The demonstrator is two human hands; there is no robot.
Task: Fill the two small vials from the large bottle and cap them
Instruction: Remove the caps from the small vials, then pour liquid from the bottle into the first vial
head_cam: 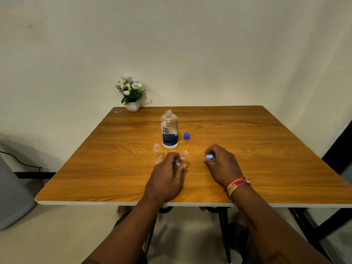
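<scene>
The large clear bottle (169,130) with a white and blue label stands uncapped at the table's middle. Its blue cap (186,136) lies just to its right. One small clear vial (157,153) stands open to the left of my hands. A second small vial (182,158) is tilted, and my left hand (167,174) is curled around its lower part. My right hand (222,164) rests on the table to the right, fingers closed on a small light-blue cap (209,156).
The wooden table (266,168) stands against a pale wall. A white pot of flowers (131,94) sits at the back left corner. A grey bin (13,197) and a black cable are on the floor to the left.
</scene>
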